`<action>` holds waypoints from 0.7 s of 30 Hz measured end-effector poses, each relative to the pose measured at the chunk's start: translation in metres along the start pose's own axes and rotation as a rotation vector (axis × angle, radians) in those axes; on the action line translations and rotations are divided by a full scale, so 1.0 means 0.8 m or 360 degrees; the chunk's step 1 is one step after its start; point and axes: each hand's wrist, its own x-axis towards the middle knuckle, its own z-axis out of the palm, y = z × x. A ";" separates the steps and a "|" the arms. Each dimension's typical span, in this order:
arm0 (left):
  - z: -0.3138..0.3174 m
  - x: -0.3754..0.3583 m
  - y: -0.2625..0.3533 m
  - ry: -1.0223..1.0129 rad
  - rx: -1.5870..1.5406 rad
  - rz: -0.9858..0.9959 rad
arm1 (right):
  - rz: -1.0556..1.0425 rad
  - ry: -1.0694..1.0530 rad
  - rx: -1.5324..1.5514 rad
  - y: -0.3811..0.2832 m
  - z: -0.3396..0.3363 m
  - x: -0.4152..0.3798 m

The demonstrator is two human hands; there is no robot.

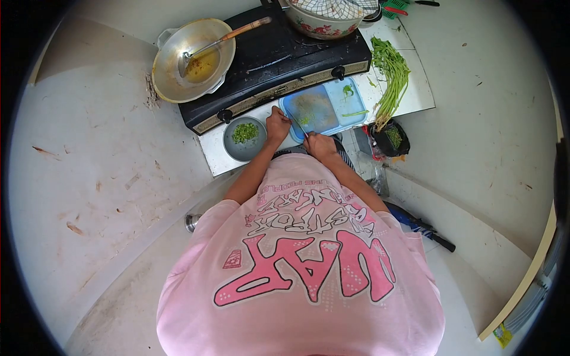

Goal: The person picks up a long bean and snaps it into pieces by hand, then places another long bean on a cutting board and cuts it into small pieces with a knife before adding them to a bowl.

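Observation:
My right hand (320,146) is wrapped round the handle of a knife (298,125). Its thin blade slants up and left across the blue cutting board (326,123). At the board's left edge, my left hand (278,125) has its fingers curled together close to the blade's tip; whatever they hold is too small to make out. Small green bits (306,119) are scattered on the board's darker worn area, and a green stalk (355,113) lies towards its right side. Just left of my left hand, a grey bowl (227,144) contains chopped greens (244,133).
Behind the board stands a black gas stove (261,59), carrying a wok (163,74) with oil and a wooden-handled spatula (237,32), plus a flowered pot (323,28). A bunch of leafy stalks (392,77) lies on the right, above a black bag (399,142) with green scraps.

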 end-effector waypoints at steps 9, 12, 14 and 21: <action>-0.005 0.004 0.001 -0.0041 0.0036 -0.0093 | 0.0048 -0.0029 0.0040 0.002 -0.019 -0.012; -0.008 0.005 0.004 -0.0058 0.0084 -0.0065 | -0.0003 -0.0058 0.0021 -0.001 -0.021 -0.012; -0.007 0.006 0.001 -0.0068 0.0115 0.0009 | -0.0034 -0.0071 0.0006 -0.003 -0.025 -0.015; -0.009 0.006 0.006 -0.0067 0.0133 0.0004 | -0.0086 -0.0014 -0.0004 -0.006 -0.012 -0.002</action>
